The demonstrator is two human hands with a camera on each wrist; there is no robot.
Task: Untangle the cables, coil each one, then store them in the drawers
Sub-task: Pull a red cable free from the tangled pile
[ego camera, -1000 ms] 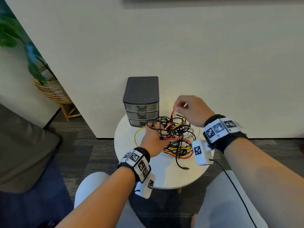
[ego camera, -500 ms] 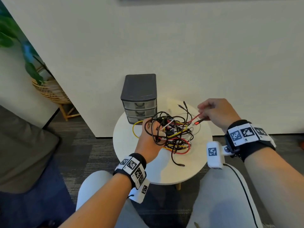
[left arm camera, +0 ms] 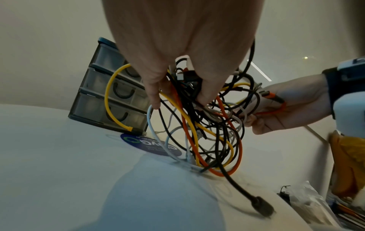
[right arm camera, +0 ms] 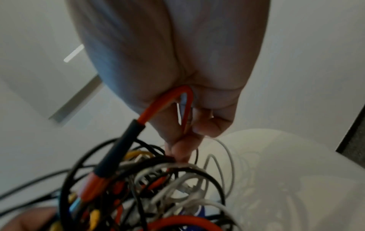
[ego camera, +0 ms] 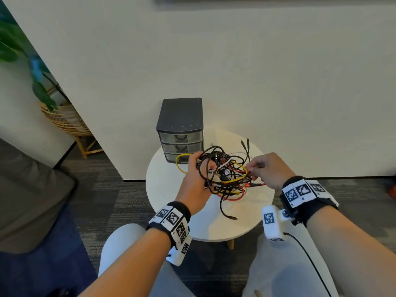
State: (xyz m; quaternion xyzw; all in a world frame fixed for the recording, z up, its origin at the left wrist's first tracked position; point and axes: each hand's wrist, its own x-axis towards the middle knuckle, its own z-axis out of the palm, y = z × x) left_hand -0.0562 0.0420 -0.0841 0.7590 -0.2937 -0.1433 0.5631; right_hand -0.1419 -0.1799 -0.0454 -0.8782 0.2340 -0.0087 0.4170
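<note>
Blurred cable tangle (right arm camera: 150, 187) hides individual cable routes.

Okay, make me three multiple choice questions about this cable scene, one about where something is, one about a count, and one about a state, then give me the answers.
1. Where does the drawer unit stand?
A. at the back of the round table, by the wall
B. on the floor
C. on the person's lap

2. How many drawers does it have?
A. two
B. three
C. five

3. What is the right hand doing?
A. resting flat on the table
B. opening a drawer
C. pinching the orange cable

Answers: 1 A, the head view shows it on the tabletop near the wall. 2 B, three fronts are stacked. 3 C, the right wrist view shows its fingers closed on an orange loop.
</note>
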